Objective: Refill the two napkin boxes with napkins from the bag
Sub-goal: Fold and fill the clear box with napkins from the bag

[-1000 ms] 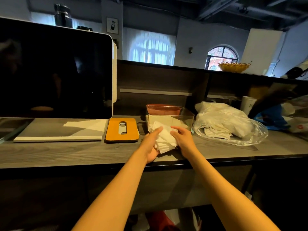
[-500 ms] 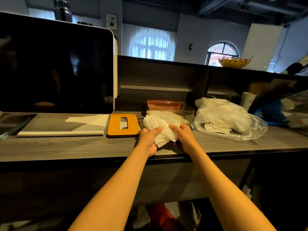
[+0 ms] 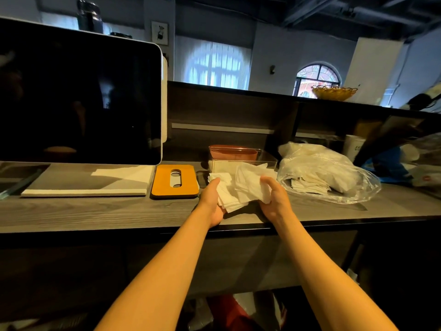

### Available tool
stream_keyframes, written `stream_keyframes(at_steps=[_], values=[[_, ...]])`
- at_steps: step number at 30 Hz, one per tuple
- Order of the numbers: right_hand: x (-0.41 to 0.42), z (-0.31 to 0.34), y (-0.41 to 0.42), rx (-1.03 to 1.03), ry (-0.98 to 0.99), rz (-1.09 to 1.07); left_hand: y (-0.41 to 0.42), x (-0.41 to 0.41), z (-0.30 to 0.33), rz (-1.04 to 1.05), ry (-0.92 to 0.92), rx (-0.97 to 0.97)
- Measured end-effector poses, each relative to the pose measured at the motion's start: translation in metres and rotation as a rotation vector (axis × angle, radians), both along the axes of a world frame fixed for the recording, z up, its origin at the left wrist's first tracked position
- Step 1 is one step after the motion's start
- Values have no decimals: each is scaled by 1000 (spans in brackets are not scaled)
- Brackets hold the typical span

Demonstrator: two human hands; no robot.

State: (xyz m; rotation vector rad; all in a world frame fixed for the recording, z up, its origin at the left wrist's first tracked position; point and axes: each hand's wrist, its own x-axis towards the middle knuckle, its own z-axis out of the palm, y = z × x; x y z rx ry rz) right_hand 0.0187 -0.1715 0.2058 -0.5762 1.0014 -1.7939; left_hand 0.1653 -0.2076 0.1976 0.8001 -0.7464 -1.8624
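Head view: loose napkin stack (image 3: 235, 187) held above table (image 3: 95, 211) edge, just before clear napkin box (image 3: 241, 163). Left hand (image 3: 213, 199) cupping beneath, right hand (image 3: 274, 199) gripping; fingers curled round paper. Bag (image 3: 334, 177) right. Risk: uneven sheets sliding off, snagging box rim.

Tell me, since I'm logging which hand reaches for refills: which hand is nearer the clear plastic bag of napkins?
Right. The right hand is just left of the clear plastic bag; the left hand is farther left, beside the orange lid.
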Motion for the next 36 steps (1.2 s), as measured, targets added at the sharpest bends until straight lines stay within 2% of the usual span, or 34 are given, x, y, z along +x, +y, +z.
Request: stream_keyframes(at_steps=[4,9,11,15,16,21,25,27,30,32,36], values=[[1,7,5,-65,67,83,1,2,2,-31,20,-28],[6,35,1,-146,369,215,-6,-1,4,-95,90,-56],[9,44,-4,-121,545,233,-10,-1,3,-92,103,-33],[17,39,-22,90,1026,202,-12,2,-4,-84,55,-17],[19,36,-25,127,1071,183,-11,3,-4,-92,53,-13],[22,24,-31,87,979,39,-4,2,0,-70,-55,-51],[17,18,-32,224,718,44,-5,1,0,-23,-19,-16],[14,14,-31,241,736,49,-5,0,0,-19,-13,-38],[15,11,-27,140,745,-58,-2,1,1,-42,6,-71],[15,10,-26,67,824,-134,0,2,0,-73,15,-98],[14,12,-30,55,899,-208,2,1,-1,-131,-31,-139]])
